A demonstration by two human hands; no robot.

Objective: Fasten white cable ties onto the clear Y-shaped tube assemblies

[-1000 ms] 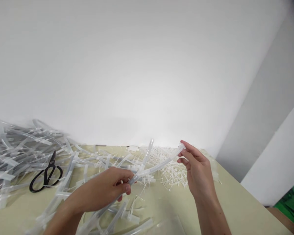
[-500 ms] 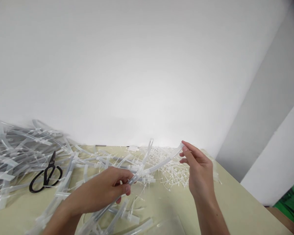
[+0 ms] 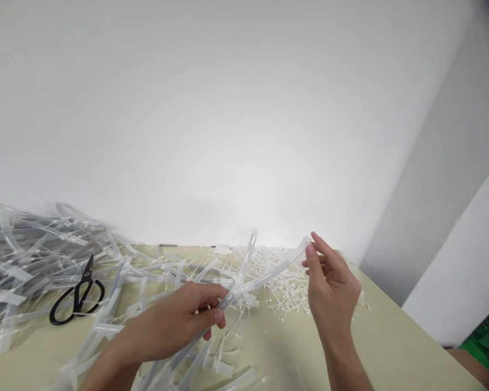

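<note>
A clear, forked plastic tube stretches between my hands above the table. My left hand is closed round its single stem, just below the fork. One short branch points up and away; the other, ribbed and whitish, curves to the right. At the tip of that ribbed branch is my right hand, its thumb against the tube's end and the index finger raised beside it. Beneath and behind lies a heap of thin white cable ties.
Black-handled scissors lie on the pale green table at the left. A large pile of clear tubes fills the far left, and more tubes lie near the front. A white wall rises behind the table.
My left hand has shifted slightly right with the tube. My right index finger has lifted off the ribbed branch's tip, and the hand has turned a little.
</note>
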